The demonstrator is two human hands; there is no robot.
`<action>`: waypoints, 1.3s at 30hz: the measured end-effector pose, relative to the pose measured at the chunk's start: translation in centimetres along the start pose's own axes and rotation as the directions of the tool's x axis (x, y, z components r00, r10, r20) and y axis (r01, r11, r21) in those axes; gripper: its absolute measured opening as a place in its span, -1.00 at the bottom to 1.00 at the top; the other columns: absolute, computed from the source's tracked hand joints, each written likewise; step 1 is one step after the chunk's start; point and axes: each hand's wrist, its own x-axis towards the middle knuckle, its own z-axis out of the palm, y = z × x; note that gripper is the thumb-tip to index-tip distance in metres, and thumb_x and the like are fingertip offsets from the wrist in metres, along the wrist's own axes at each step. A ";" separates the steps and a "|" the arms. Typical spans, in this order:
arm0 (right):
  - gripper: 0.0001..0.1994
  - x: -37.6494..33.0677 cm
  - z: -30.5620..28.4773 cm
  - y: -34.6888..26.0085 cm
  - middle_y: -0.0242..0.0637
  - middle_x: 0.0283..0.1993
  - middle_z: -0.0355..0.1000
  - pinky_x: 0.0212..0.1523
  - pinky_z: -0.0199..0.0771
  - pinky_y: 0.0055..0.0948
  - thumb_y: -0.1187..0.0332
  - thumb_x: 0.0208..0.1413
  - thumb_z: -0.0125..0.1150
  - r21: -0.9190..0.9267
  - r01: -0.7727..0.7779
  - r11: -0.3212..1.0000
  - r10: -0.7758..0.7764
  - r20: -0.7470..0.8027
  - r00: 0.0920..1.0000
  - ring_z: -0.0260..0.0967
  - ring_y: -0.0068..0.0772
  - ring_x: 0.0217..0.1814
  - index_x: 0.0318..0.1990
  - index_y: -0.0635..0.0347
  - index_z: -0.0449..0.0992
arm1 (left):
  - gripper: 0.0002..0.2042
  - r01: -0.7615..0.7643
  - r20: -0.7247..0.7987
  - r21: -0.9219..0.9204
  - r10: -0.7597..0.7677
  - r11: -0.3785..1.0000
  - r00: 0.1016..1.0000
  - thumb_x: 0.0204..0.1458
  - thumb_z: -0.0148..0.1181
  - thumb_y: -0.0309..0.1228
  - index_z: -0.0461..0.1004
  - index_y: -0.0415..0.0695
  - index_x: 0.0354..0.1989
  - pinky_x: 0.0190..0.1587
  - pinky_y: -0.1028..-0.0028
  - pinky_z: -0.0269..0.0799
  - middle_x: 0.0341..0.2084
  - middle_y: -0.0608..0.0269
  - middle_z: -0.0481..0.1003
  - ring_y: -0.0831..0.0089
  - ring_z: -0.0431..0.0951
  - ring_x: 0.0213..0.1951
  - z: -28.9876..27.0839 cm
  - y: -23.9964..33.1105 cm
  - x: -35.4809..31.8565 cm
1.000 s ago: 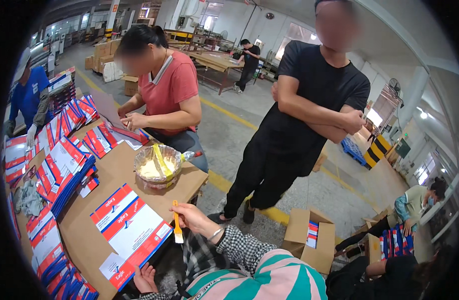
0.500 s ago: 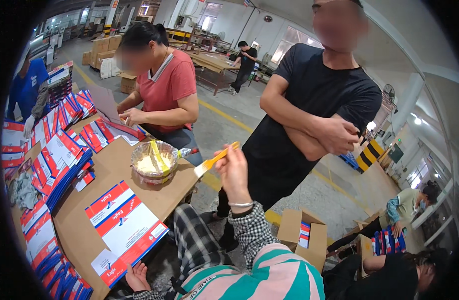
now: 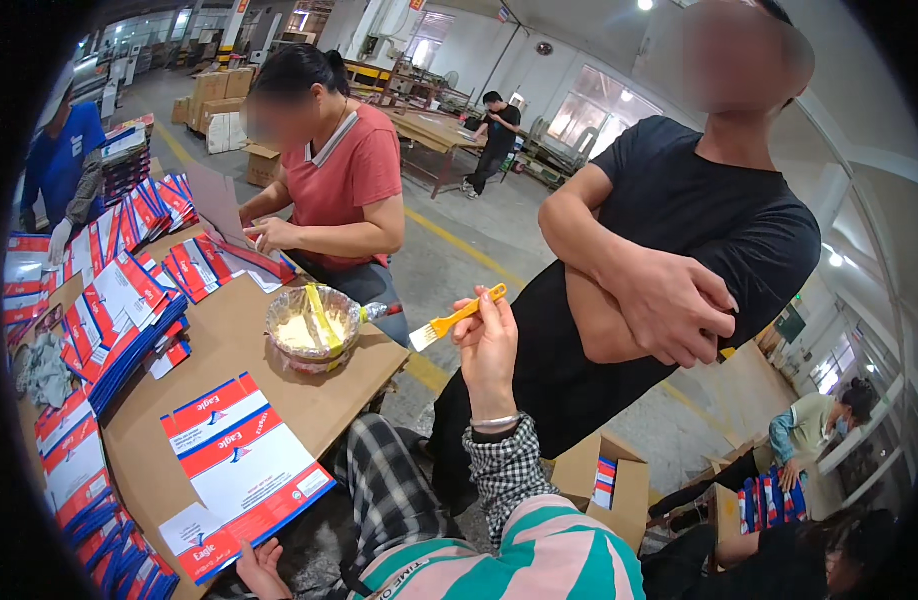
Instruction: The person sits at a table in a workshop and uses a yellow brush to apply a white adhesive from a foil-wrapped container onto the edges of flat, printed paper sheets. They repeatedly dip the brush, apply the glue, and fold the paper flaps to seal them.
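My right hand [image 3: 491, 365] is closed around the yellow handle of a brush [image 3: 449, 323], held in the air off the table's right edge. Its pale bristles point left toward a plastic-lined bowl [image 3: 289, 357] of cream-coloured paste, without touching it. A yellow strip lies across that bowl. One flat red, white and blue carton sheet [image 3: 264, 468] lies on the table in front of me. At its near edge is my left hand [image 3: 264, 570], palm up with the fingers loosely extended; whether the fingertips touch the sheet I cannot tell.
The brown cardboard-covered table [image 3: 144, 440] holds several stacks of carton sheets [image 3: 129, 345] along its left side. A grey cloth [image 3: 44, 375] lies among them. Across the table a person in red [image 3: 354, 180] folds a carton. Another in black [image 3: 669, 240] stands close, arms crossed. An open box [image 3: 619, 500] sits on the right.
My right hand and the brush have shifted slightly right in view. My left hand sits a little lower and further left. The person in black appears nearer and further right.
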 end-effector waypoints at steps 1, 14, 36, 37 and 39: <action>-0.83 0.0 -0.1 0.1 -0.10 -0.37 0.44 -0.61 0.34 -0.59 0.33 0.27 -0.12 0.000 0.001 1.000 -0.001 0.000 1.000 0.33 -0.54 -0.63 -0.14 0.25 0.28 | -0.65 -0.011 -0.033 0.000 0.011 1.000 0.999 0.13 0.02 -0.17 0.35 -0.24 -0.12 -0.42 0.54 0.49 -0.40 0.19 0.48 0.40 0.53 -0.43 0.0 0.5 -0.2; -0.82 1.3 -2.1 5.4 -0.30 -0.36 0.39 -0.56 0.29 -0.76 0.32 0.21 -0.02 -0.173 -0.164 0.971 0.156 -0.060 0.986 0.25 -0.65 -0.51 -0.23 0.26 0.38 | -0.75 -0.265 -0.120 0.498 0.369 0.825 0.922 0.09 0.02 -0.38 0.53 -0.35 -0.39 -0.34 0.41 0.42 -0.62 0.09 0.55 0.37 0.55 -0.54 -1.8 10.8 -4.6; -0.74 -0.5 3.5 8.9 -0.27 -0.30 0.40 -0.53 0.16 -0.67 0.27 0.23 -0.04 -0.206 -0.252 0.945 0.269 0.058 0.961 0.13 -0.69 -0.60 -0.10 0.28 0.39 | -0.72 -0.054 -0.712 0.418 0.364 0.907 0.600 0.09 0.01 -0.29 0.41 -0.29 -0.21 -0.68 0.46 0.33 -0.58 0.12 0.49 0.44 0.41 -0.70 -22.1 32.9 12.0; -0.74 -0.7 4.0 8.8 -0.26 -0.30 0.40 -0.53 0.16 -0.66 0.26 0.23 -0.04 -0.224 -0.243 0.944 0.258 0.040 0.965 0.12 -0.68 -0.60 -0.10 0.28 0.38 | -0.69 -0.001 -0.709 0.441 0.349 0.898 0.613 0.08 0.00 -0.30 0.42 -0.31 -0.14 -0.68 0.45 0.33 -0.56 0.09 0.50 0.43 0.39 -0.72 -21.7 33.0 12.3; -0.73 -0.4 3.7 9.2 -0.24 -0.31 0.40 -0.53 0.16 -0.65 0.26 0.23 -0.04 -0.229 -0.239 0.944 0.262 0.077 0.962 0.12 -0.67 -0.61 -0.10 0.29 0.38 | -0.69 0.100 -0.720 0.470 0.315 0.877 0.619 0.08 -0.01 -0.30 0.42 -0.28 -0.14 -0.70 0.44 0.28 -0.56 0.09 0.50 0.44 0.36 -0.73 -21.3 33.7 13.2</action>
